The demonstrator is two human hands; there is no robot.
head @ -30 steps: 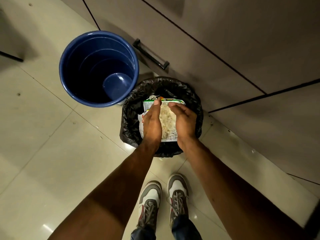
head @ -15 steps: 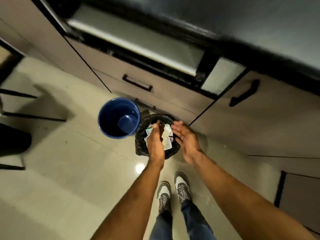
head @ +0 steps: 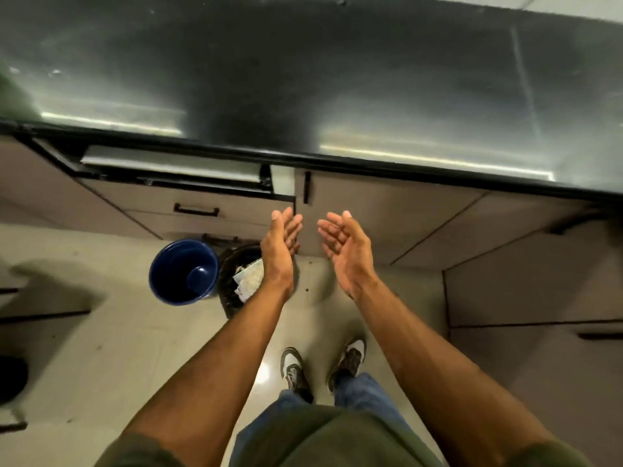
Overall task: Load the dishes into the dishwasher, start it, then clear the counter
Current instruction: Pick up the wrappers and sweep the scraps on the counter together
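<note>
1. Print on the packet (head: 251,279) in the black-lined bin (head: 232,294) is too blurred to read.
2. The dark, glossy surface (head: 337,79) spans the top of the view, above grey cabinets (head: 387,224).
3. A blue bucket (head: 183,271) stands just beside the bin, at the tiled floor's (head: 101,348) edge along the cabinets.
4. The left hand (head: 278,254) and right hand (head: 349,254) hover apart over the floor, palms facing, fingers loosely spread, holding nothing.
</note>
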